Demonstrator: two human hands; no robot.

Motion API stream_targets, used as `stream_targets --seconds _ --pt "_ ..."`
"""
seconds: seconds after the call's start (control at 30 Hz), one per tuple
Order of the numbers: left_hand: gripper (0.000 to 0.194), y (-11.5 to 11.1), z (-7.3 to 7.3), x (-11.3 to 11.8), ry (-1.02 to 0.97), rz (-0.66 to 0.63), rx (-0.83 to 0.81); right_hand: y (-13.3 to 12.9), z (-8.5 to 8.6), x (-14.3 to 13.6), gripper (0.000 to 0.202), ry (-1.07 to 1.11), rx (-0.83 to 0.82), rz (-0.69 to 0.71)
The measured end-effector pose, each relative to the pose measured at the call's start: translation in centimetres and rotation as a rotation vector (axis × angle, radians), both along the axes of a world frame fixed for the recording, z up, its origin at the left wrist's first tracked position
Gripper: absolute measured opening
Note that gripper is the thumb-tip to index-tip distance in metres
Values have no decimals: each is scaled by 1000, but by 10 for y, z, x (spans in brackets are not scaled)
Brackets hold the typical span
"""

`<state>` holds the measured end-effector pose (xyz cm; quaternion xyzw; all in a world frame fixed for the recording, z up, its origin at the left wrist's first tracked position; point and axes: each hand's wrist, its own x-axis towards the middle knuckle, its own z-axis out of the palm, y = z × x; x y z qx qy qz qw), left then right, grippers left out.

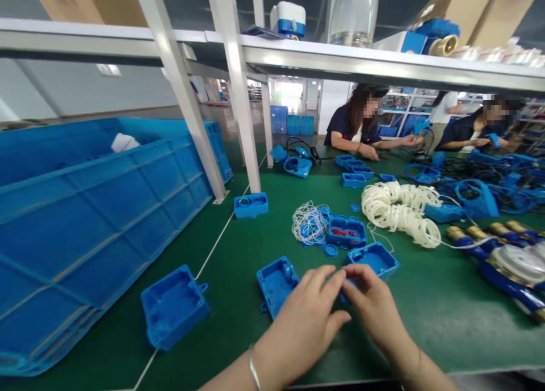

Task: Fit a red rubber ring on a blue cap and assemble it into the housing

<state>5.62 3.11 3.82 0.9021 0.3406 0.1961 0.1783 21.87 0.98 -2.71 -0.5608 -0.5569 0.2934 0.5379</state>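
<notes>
Nearest, the right hand [375, 301] pinches a small blue part [346, 295] against the left hand [309, 305], whose grip is unclear. Beyond, an open blue housing [373, 257] rests on the green bench [230, 289]; farther, a blue box [347, 241] holds red pieces [343, 232].

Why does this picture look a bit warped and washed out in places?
Head view: glare whites out the bright far opening. Head view: the large blue plastic crate seems stretched toward the left edge, probably by a wide lens. Head view: soft sheen on the green tabletop, lower right.
</notes>
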Motion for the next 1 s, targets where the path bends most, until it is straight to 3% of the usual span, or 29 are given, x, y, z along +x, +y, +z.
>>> stream_targets --seconds 0.1,0.17,0.27,0.37,0.53,0.63,0.73,0.9,1.0 --pt "51 5 -11 24 -8 -84 96 2 10 -2 26 207 -36 -64" --pt "44 15 -15 32 -41 -84 124 5 17 4 30 193 -15 -47" --pt "45 27 -19 34 -125 0 60 21 30 31 27 -256 0 -32" --pt "52 34 -31 30 -121 58 -30 57 43 65 29 -721 -57 -92" --pt "47 51 -48 19 68 -32 86 128 47 90 17 -1028 -240 -18" --pt "41 62 -42 11 -68 24 73 148 41 89 21 -1168 -328 28" --pt "39 65 -33 7 -293 78 -132 152 37 86 22 -1264 -373 31" --pt "42 56 -33 13 -674 39 -871 145 40 85 22 -1321 -323 -44" --pt "47 53 -35 19 -826 43 -1115 138 41 84 22 -1311 -253 -144"
